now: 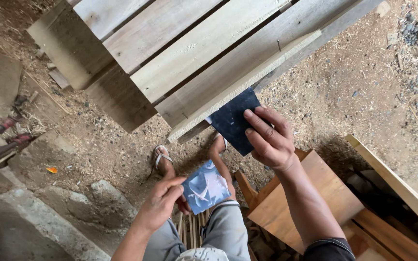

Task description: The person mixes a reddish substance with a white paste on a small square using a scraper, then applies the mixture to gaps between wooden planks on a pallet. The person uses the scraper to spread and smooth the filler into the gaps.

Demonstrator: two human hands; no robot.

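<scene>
Hands of one person, two in all, seen from above, each holding one sheet of sandpaper, so two sheets are counted. The right hand (pixel 269 140) has its grip closed on a dark sandpaper sheet (pixel 232 122), fingers spread over its near face, pressing it against the edge of a pale wooden slat (pixel 247 82). The left hand (pixel 163 200) pinches a worn bluish sandpaper piece (pixel 205 187) between thumb and fingers, low over the person's lap. Several broad planks (pixel 189 48) lie side by side and slope up and away behind the slat. Two feet in sandals (pixel 163 159) rest on the dirt floor (pixel 344 87), strewn with sawdust. A brown wooden stool (pixel 310 193) stands beneath the right forearm, and a concrete block (pixel 35 222) sits at lower left.
</scene>
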